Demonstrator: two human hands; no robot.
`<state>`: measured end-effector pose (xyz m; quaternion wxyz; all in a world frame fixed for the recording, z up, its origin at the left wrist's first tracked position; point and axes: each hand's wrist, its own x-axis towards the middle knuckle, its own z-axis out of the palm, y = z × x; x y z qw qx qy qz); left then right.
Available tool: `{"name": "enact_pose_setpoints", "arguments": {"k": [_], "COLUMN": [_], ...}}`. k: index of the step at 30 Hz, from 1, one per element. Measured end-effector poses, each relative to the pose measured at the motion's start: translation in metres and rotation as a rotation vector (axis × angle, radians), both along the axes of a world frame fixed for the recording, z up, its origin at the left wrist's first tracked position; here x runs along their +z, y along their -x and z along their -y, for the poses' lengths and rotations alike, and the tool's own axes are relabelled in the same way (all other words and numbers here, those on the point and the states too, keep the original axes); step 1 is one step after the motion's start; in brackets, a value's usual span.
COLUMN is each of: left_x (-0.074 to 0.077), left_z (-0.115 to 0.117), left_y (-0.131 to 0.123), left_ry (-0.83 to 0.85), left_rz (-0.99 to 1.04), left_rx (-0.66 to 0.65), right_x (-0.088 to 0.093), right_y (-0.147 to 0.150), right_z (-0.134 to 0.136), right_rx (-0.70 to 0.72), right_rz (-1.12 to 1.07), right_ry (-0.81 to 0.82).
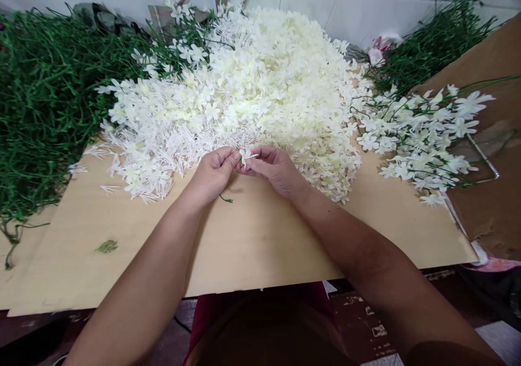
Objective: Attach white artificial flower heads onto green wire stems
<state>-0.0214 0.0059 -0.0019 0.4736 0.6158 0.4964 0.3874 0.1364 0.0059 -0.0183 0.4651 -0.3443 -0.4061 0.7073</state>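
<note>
Both hands meet above the tabletop, at the front edge of a heap of loose white artificial flower heads (pixel 285 78). My left hand (pixel 217 170) is closed in a pinch around a green plastic stem (pixel 226 199), whose end pokes out below the palm. Between the fingertips sits a small white artificial flower (pixel 246 156), pinched by my right hand (pixel 271 166). The fingers cover the spot where flower and stem come together, so I cannot tell whether they are joined.
Green stems (pixel 49 94) are piled on the left, with more stems (pixel 435 45) at the back right. Stems bearing white flowers (pixel 431 132) lie on the right beside brown cardboard (pixel 492 192). A tiled wall (pixel 366 7) stands behind the table (pixel 260 246).
</note>
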Motion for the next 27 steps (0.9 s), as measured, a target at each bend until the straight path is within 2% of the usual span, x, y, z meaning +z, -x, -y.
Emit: {"name": "enact_pose_setpoints", "arguments": {"k": [4, 10, 14, 19, 27], "left_x": [-0.001, 0.005, 0.006, 0.0, -0.006], "left_z": [0.001, 0.004, 0.005, 0.004, 0.004], "left_y": [0.0, -0.001, -0.003, -0.004, -0.007], "left_ry": [-0.073, -0.207, -0.145, -0.072, -0.062], "left_rz": [-0.064, -0.139, -0.148, -0.103, -0.112], "left_rx": [0.045, 0.026, 0.004, -0.027, -0.005], "right_x": [0.001, 0.005, 0.005, 0.004, 0.007], "right_y": [0.001, 0.002, 0.001, -0.002, 0.0], "right_z": [-0.001, -0.001, -0.002, -0.001, 0.0], "right_rx": [-0.021, -0.027, -0.03, -0.031, -0.071], "right_rz": [-0.001, -0.025, -0.013, 0.052, 0.216], "right_ry": [0.037, 0.069, 0.087, 0.08, 0.001]}}
